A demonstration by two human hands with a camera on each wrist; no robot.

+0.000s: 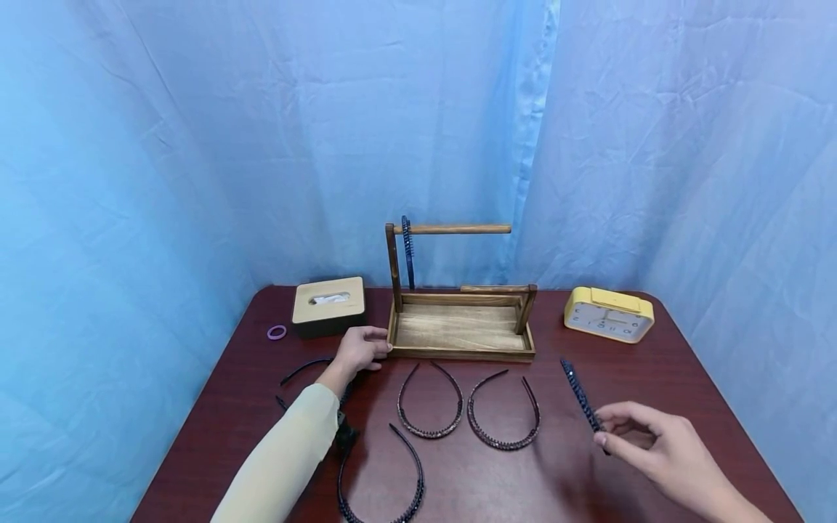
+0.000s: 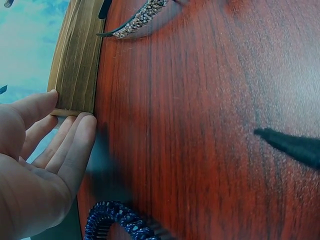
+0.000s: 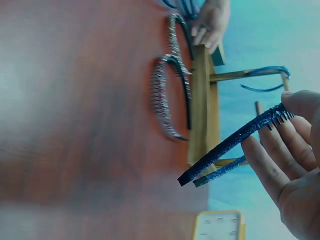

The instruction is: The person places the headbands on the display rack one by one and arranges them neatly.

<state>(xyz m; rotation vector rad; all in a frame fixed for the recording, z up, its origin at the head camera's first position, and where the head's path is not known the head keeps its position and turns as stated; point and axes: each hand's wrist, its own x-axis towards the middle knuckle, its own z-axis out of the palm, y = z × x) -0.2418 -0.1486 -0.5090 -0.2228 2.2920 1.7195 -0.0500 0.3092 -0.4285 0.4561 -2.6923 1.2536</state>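
Wood tops the tissue box (image 1: 329, 311); just beside it, the left hand (image 1: 358, 351) touches the end of the rack (image 1: 395, 269) with extended fingers, apparently steadying it. One hung headband (image 1: 408, 250) sits near the post; the upper rod (image 1: 458, 229) is bare rightward. The right hand (image 1: 667, 449) pinches a dark beaded headband (image 1: 579, 391) above the tabletop (image 1: 497, 487); reaching the rod would call for height over the front rim (image 1: 463, 355), clear of the yellow clock (image 1: 609, 314).

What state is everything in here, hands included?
Wooden rack: upright
Hung headband: over rack's upper bar
Held headband: raised off the table
Other headbands: on the table, some partly hidden
Left hand: touching the rack's left end
Right hand: gripping held headband
Tissue box: tissue visible inside
Yellow clock: upside down
Purple ring: lying flat
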